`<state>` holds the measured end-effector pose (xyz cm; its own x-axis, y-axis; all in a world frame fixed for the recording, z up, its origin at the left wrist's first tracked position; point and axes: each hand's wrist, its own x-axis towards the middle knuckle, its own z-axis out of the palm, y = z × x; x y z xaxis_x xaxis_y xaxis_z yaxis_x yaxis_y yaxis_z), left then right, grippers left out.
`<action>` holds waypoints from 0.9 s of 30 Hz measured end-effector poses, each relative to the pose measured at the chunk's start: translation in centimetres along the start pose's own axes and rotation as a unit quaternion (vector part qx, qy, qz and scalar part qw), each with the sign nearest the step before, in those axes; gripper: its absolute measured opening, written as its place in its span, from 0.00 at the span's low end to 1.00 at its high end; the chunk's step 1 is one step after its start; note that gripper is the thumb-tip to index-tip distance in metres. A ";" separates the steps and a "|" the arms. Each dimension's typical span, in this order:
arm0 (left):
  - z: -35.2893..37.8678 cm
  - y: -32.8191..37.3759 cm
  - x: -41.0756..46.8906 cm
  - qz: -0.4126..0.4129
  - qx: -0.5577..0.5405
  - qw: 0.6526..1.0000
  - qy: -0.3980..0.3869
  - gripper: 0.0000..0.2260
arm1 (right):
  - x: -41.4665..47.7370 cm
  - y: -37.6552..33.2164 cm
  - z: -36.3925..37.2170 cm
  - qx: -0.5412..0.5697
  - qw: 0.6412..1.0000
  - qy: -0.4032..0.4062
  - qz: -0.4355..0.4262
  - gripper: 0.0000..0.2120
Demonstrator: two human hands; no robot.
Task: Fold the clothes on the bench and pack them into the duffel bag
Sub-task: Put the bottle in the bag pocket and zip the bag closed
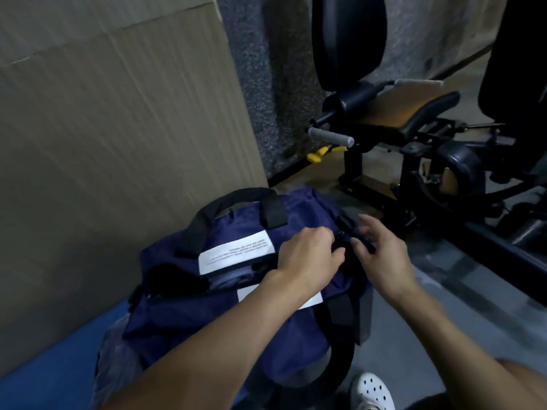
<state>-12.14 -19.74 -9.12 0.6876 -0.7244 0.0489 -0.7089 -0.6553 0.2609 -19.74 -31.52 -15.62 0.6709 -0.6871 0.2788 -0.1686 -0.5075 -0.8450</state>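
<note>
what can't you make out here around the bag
1. The zipper pull, head view: hidden between the left hand and right hand; which grips it is unclear.
2. Contents of the duffel bag, head view: only a pale sliver shows; fabric and the left forearm cover the rest.
3. Print on the white label, head view: blurred, too small.

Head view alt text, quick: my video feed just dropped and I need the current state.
The left hand and right hand meet at the black zipper at the far end of a navy duffel bag, whose part-open top shows light folded clothes inside. Cardboard stands to the left and black gym equipment to the right.
</note>
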 end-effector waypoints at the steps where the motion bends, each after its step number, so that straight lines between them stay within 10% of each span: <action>1: 0.4 0.2 0.4 -0.006 0.016 1.000 0.000 0.14 | 0.4 0.4 -0.2 -0.007 1.000 0.000 0.009 0.17; 16: 1.4 2.5 2.0 -0.092 -0.107 0.985 0.100 0.10 | 2.1 2.3 -1.0 0.195 0.981 -0.007 -0.001 0.15; 27: 0.2 1.2 1.0 -0.051 -0.265 0.959 0.091 0.07 | 2.4 1.3 -0.5 -0.036 0.989 -0.076 -0.124 0.25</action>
<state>-12.32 -21.28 -8.94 0.7991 -0.5819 0.1512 -0.4901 -0.4847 0.7245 -18.71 -34.07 -15.85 0.7983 -0.4536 0.3962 -0.0329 -0.6897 -0.7233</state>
